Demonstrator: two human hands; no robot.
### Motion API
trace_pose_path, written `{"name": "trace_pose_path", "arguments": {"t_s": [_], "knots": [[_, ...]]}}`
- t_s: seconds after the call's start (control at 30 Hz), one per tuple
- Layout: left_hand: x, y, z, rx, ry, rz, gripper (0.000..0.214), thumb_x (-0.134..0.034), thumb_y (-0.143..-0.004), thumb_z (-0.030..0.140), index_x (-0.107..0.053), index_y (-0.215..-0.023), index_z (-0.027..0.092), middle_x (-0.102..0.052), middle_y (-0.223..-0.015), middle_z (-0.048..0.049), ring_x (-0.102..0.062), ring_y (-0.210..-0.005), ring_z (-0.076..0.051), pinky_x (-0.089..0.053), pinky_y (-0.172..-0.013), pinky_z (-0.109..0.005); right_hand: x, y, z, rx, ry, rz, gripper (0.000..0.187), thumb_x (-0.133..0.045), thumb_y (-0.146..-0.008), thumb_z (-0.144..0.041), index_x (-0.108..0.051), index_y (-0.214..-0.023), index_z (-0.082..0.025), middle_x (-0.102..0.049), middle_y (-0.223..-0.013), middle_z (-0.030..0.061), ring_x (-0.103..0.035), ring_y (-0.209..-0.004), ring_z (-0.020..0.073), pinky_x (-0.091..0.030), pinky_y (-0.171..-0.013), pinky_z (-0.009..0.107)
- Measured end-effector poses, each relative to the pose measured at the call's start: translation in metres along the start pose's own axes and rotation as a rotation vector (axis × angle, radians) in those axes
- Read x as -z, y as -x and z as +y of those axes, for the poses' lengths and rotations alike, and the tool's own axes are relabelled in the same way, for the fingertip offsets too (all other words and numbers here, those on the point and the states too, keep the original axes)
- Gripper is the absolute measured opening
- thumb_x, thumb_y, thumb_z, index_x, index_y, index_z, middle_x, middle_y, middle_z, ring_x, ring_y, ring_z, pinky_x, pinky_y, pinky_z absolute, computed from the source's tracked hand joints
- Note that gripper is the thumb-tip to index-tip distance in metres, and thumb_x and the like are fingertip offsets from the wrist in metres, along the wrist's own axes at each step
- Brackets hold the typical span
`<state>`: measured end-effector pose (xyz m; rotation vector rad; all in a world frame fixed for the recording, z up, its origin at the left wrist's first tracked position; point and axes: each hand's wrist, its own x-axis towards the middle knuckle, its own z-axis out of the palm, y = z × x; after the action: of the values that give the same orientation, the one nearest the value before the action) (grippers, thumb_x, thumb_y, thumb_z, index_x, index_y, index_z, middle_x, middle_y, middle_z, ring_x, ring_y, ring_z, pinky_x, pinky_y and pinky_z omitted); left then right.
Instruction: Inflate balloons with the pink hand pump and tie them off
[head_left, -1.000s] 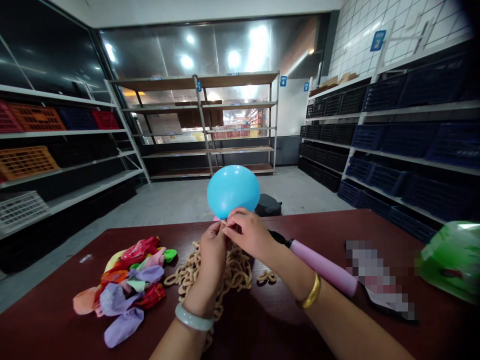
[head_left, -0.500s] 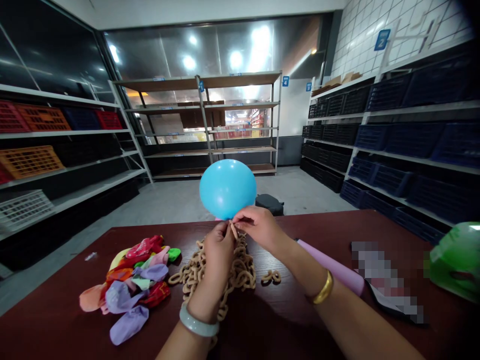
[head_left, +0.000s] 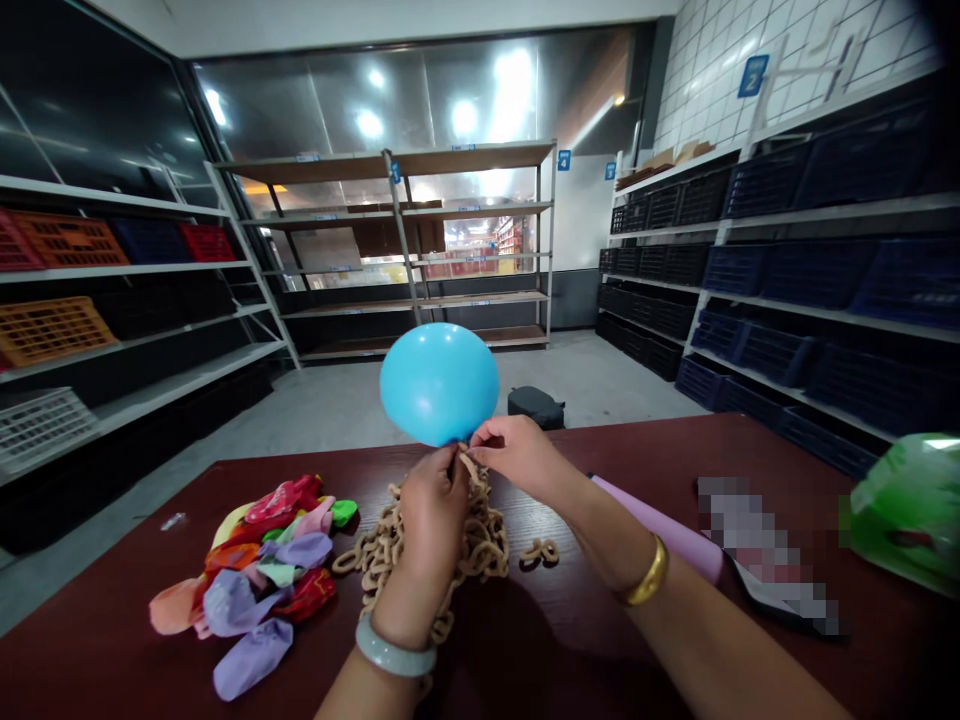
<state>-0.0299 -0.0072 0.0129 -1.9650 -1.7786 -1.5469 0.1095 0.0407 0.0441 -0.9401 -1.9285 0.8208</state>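
Observation:
A blown-up blue balloon (head_left: 439, 382) stands above the table with its neck end down at my fingers. My left hand (head_left: 435, 510) is closed in a pinch around the neck of the balloon, just under its body. My right hand (head_left: 517, 458) pinches a tan loop (head_left: 471, 468) right beside that neck; the exact fingertip contact is partly hidden. Beneath both hands lies a heap of tan ring-like loops (head_left: 484, 540), and two loose loops (head_left: 540, 551) sit to its right. Left of the heap is a pile of flat, uninflated balloons (head_left: 247, 590) in several colours.
On the dark red table (head_left: 600, 660) lie a pink-purple cylinder (head_left: 660, 525), a blurred flat object (head_left: 772, 560) and a green plastic container (head_left: 907, 510). A dark stool-like object (head_left: 536, 405) stands beyond the table. Shelves with crates (head_left: 56, 330) line both sides.
The balloon has shifted slightly left and tilted away from my right hand. My hands keep their pinch near its neck, the right fingers a little more apart from the left. The view has turned slightly.

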Motion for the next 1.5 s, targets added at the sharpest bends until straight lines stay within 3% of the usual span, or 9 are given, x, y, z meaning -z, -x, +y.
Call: {"name": "trace_pose_path", "arguments": {"t_s": [0.13,0.27,0.4,0.63,0.8,0.97,1.13,1.3,1.5], "knots": [[-0.001,-0.003,-0.003,0.073,0.053,-0.046,0.024,-0.049,-0.088,0.028,-0.069,-0.08,0.017,-0.063,-0.061,-0.002,-0.056,-0.057,-0.015,-0.035,-0.058,-0.025,-0.001,0.003,-0.005,0.13,0.137,0.014,0.007,-0.059,-0.081,-0.018,-0.064,-0.075,-0.018,-0.063,-0.068,-0.0009,-0.054,-0.061,0.0124,-0.036,-0.057,0.023],[-0.002,-0.007,-0.005,0.145,0.201,-0.077,0.026,-0.047,-0.09,0.03,-0.065,-0.077,0.017,-0.061,-0.059,0.0001,-0.053,-0.056,-0.013,-0.036,-0.056,-0.023,-0.011,0.006,-0.01,0.282,0.384,0.205,0.006,-0.058,-0.083,-0.018,-0.059,-0.077,-0.018,-0.062,-0.078,0.0033,-0.055,-0.072,0.016,-0.038,-0.064,0.026],[-0.003,-0.007,-0.002,0.195,0.288,-0.079,0.029,-0.047,-0.089,0.034,-0.065,-0.076,0.016,-0.06,-0.058,-0.0004,-0.051,-0.055,-0.013,-0.037,-0.055,-0.023,-0.018,0.009,-0.009,0.325,0.506,0.311,0.006,-0.055,-0.086,-0.019,-0.056,-0.08,-0.019,-0.06,-0.081,0.0054,-0.055,-0.075,0.0188,-0.039,-0.067,0.029],[-0.007,-0.004,-0.001,0.246,0.414,-0.073,0.029,-0.049,-0.087,0.037,-0.068,-0.081,0.015,-0.06,-0.056,-0.0006,-0.052,-0.053,-0.014,-0.038,-0.053,-0.023,-0.014,0.009,-0.011,0.301,0.399,0.31,0.007,-0.056,-0.086,-0.016,-0.06,-0.083,-0.02,-0.063,-0.082,0.0043,-0.058,-0.077,0.0178,-0.042,-0.071,0.027],[-0.009,-0.004,-0.007,0.226,0.411,-0.093,0.027,-0.051,-0.086,0.035,-0.07,-0.086,0.016,-0.062,-0.059,-0.001,-0.054,-0.055,-0.014,-0.04,-0.054,-0.023,-0.012,0.011,-0.015,0.262,0.462,0.346,0.007,-0.061,-0.081,-0.018,-0.058,-0.076,-0.02,-0.061,-0.077,0.0025,-0.056,-0.071,0.0176,-0.041,-0.066,0.028],[-0.005,-0.003,-0.005,0.337,0.554,-0.077,0.031,-0.054,-0.086,0.043,-0.069,-0.09,0.015,-0.06,-0.057,0.0001,-0.047,-0.049,-0.012,-0.036,-0.047,-0.021,-0.012,0.011,-0.015,0.353,0.352,0.299,0.009,-0.055,-0.088,-0.016,-0.059,-0.08,-0.02,-0.063,-0.084,0.0038,-0.058,-0.079,0.017,-0.042,-0.072,0.026],[-0.003,-0.003,0.002,0.351,0.685,-0.025,0.03,-0.058,-0.083,0.043,-0.068,-0.086,0.015,-0.055,-0.056,0.0017,-0.043,-0.047,-0.01,-0.034,-0.044,-0.02,-0.013,0.009,-0.011,0.371,0.214,0.259,0.014,-0.053,-0.09,-0.016,-0.062,-0.079,-0.02,-0.064,-0.082,0.0033,-0.058,-0.079,0.0169,-0.042,-0.072,0.027],[-0.001,-0.001,0.01,0.401,0.74,-0.041,0.031,-0.06,-0.082,0.043,-0.068,-0.089,0.015,-0.054,-0.056,0.0021,-0.042,-0.046,-0.009,-0.032,-0.043,-0.02,-0.015,0.006,-0.009,0.3,0.013,0.282,0.011,-0.056,-0.086,-0.015,-0.064,-0.081,-0.02,-0.067,-0.083,0.0031,-0.061,-0.078,0.0164,-0.045,-0.071,0.028],[-0.002,0.001,0.013,0.365,0.694,-0.043,0.03,-0.059,-0.083,0.043,-0.067,-0.082,0.014,-0.053,-0.055,0.0022,-0.042,-0.046,-0.01,-0.033,-0.045,-0.02,-0.013,0.005,-0.012,0.211,0.066,0.267,0.006,-0.062,-0.083,-0.021,-0.063,-0.078,-0.02,-0.066,-0.08,0.0026,-0.061,-0.077,0.0167,-0.046,-0.068,0.027]]}}
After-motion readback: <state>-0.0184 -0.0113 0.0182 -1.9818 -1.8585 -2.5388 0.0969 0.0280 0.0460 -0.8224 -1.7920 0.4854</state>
